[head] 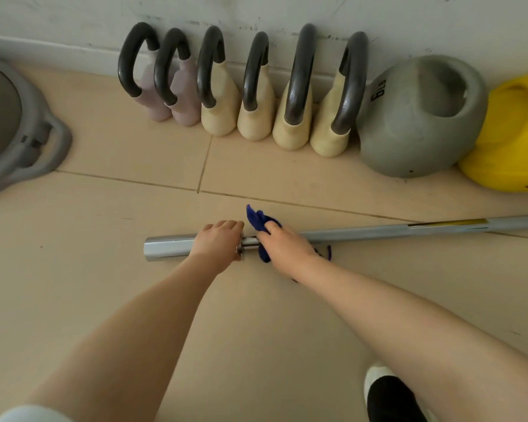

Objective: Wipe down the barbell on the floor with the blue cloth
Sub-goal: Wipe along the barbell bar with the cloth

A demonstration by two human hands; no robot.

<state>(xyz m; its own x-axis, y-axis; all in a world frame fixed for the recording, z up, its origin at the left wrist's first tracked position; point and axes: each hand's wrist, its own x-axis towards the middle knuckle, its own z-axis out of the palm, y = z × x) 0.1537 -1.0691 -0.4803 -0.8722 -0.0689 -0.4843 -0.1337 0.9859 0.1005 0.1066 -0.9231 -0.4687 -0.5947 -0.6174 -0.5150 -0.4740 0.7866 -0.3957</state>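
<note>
The barbell (363, 231), judged heavy, rigid and smooth, lies on the floor (104, 226), steadied by the left hand (218, 242) closed over its sleeve, while the soft blue cloth (261, 222) is clamped around the shaft just beside that hand by the right hand (285, 243).

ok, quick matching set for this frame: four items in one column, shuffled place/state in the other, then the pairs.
Things:
1. blue cloth
2. left hand
3. grey kettlebell
4. yellow kettlebell

Place or state:
A. lies at the far right edge of the view, by the wall
B. bunched in the right hand, pressed on the barbell shaft
C. grips the barbell at the collar, next to the thick sleeve end
D. marked 6 LB, lies beside the cream-coloured weights

Pairs: 1-B, 2-C, 3-D, 4-A
</note>
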